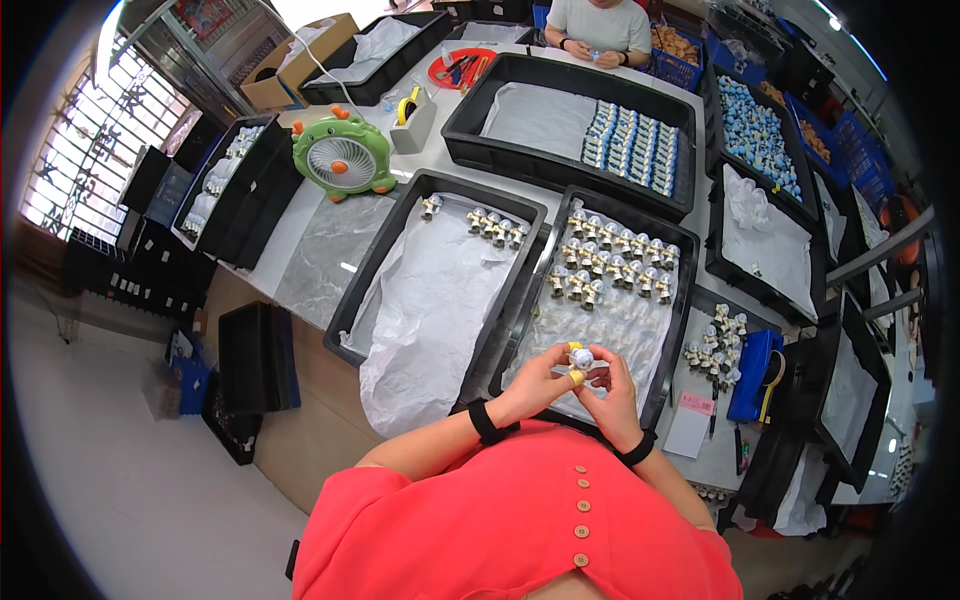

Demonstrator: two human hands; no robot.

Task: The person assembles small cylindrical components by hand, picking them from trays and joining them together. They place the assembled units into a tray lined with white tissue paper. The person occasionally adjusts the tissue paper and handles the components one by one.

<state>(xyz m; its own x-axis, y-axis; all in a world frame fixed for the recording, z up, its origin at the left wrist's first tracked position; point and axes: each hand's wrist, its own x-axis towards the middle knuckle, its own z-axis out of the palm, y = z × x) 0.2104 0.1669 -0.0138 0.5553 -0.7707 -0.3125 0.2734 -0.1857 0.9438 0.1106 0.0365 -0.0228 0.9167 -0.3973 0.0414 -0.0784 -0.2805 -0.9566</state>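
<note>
My left hand point(540, 382) and my right hand point(612, 385) meet over the near end of a black tray point(672, 340) and together hold one small white and gold figurine point(581, 357). A yellow cap covers a left fingertip. Several matching figurines point(610, 262) stand in rows at the far end of that tray. Both wrists wear black bands. To the left lies a second black tray point(352, 300) lined with white paper, with a short row of figurines point(490, 227) at its far end.
More black trays hold blue and white pieces point(635, 145) and blue pieces point(757, 135). A green fan point(342, 157) and a tape dispenser point(413, 118) stand on the table. Another person point(598, 28) works at the far side. Loose figurines point(718, 345), a blue box point(753, 375) and a pink note point(696, 403) lie at right.
</note>
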